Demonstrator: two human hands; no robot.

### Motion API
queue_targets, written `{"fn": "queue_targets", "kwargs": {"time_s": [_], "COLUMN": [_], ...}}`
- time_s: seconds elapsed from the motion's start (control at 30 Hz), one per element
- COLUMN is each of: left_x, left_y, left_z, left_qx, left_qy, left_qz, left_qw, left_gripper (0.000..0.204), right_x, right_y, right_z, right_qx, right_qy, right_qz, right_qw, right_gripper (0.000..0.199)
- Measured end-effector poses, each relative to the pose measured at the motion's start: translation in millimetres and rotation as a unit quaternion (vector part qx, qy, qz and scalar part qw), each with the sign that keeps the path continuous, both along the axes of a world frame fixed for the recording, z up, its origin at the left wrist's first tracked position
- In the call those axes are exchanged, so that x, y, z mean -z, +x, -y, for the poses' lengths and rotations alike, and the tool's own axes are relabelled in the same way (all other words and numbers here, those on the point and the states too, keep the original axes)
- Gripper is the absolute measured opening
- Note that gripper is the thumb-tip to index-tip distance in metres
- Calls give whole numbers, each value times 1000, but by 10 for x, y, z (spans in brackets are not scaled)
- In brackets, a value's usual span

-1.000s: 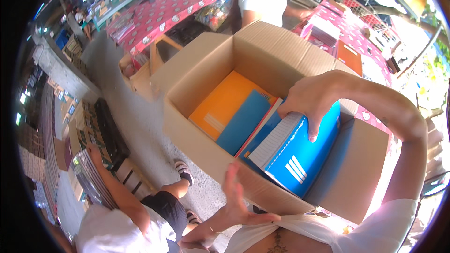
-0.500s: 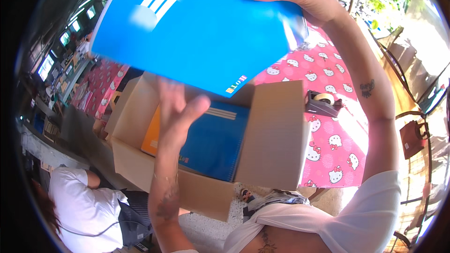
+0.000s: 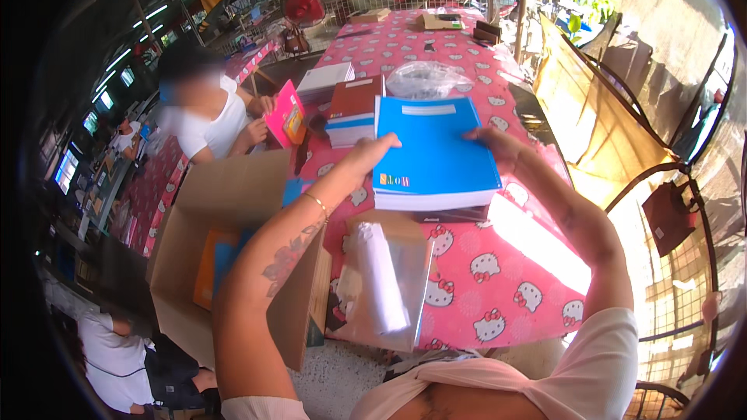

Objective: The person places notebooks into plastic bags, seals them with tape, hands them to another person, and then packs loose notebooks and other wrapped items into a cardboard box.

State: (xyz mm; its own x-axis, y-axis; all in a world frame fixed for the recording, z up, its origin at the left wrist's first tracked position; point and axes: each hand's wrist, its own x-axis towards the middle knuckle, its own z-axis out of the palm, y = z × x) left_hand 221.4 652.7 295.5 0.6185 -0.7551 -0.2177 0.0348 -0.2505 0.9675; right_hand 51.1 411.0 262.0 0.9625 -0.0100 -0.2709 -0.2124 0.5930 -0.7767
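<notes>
A thick stack of blue-covered notebooks is between my hands above the pink patterned tablecloth. My left hand grips its left side, thumb on the top cover. At the opposite edge, my right hand holds on, with its other fingers mostly hidden. A dark flat thing shows under the stack's near edge. Nearer me, a rolled white sheet lies on clear plastic. Below my left forearm stands an open cardboard box with orange and blue notebooks inside, partly covered by my arm.
Left of the stack sit brown and blue notebooks and a white pile. Crumpled clear plastic lies behind. A co-worker at the left holds a pink notebook. Yellow cloth and a mesh fence line the right.
The blue notebook raised in my right hand is no longer up in front of me. My left hand has moved from over the box to the stack, where both hands now grip.
</notes>
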Motion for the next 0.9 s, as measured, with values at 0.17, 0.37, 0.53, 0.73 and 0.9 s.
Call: {"fn": "queue_targets", "kwargs": {"time_s": [0.17, 0.37, 0.53, 0.73, 0.9], "left_x": [400, 556, 62, -1264, -1548], "left_y": [178, 672, 1042, 416, -321], "left_z": [953, 1519, 1714, 71, -1494], "left_qx": [67, 30, 50, 45, -130], "left_qy": [106, 130, 176, 165, 232], "left_qz": [-15, 73, 426, 497, 428], "left_qw": [992, 988, 886, 851, 864], "left_gripper": [42, 82, 70, 48, 48], "right_x": [780, 1206, 2065, 2427, 2740], "right_y": [49, 642, 1225, 1516, 1817], "right_z": [794, 1283, 2210, 2182, 2333], "right_qx": [40, 101, 85, 111, 73], "right_qy": [29, 46, -100, -64, -107], "right_qz": [-9, 26, 36, -65, -103], "right_qw": [999, 994, 991, 990, 986], "right_gripper": [64, 76, 58, 37, 32]}}
